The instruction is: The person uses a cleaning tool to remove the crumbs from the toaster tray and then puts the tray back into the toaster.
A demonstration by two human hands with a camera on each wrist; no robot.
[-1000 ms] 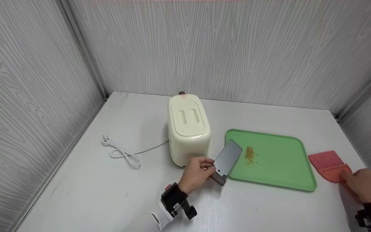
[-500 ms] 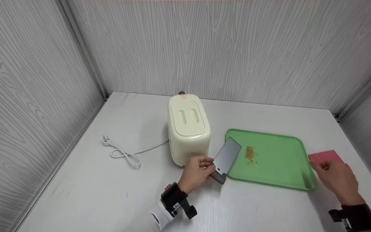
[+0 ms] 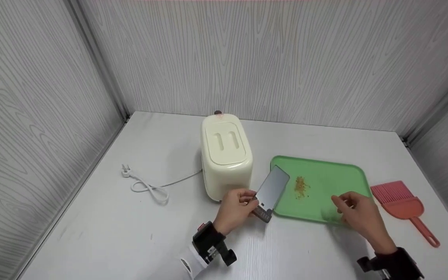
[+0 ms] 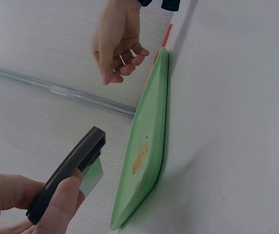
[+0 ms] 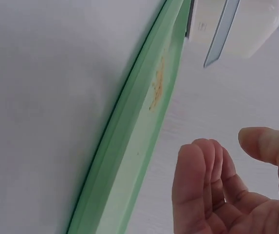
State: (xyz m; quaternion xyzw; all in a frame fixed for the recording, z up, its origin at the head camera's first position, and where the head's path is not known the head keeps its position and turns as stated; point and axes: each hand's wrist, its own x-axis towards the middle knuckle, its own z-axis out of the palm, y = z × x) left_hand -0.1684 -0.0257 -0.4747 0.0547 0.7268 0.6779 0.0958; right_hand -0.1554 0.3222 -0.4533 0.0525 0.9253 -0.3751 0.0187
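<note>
My left hand (image 3: 235, 210) pinches the dark handle end of a flat grey crumb tray (image 3: 273, 186), tilted over the left edge of a green tray (image 3: 335, 186). In the left wrist view, the crumb tray's dark end (image 4: 66, 175) sits between thumb and fingers. A small patch of brown crumbs (image 3: 300, 187) lies on the green tray. Above that tray's front right part hovers my right hand (image 3: 362, 217), holding nothing, its fingers (image 5: 190, 175) loosely bent and thumb apart. To the right, a red hand brush (image 3: 403, 204) lies on the table.
A cream toaster (image 3: 228, 155) with its lid on stands left of the green tray, close behind my left hand. Its white cord (image 3: 156, 189) and plug (image 3: 126, 172) lie farther left. Grey wood-grain panels (image 3: 247, 58) enclose the table (image 3: 193, 136) at the back and sides.
My right hand has left the red hand brush and moved left over the green tray. The crumb tray in my left hand has shifted very slightly; the crumbs stay put.
</note>
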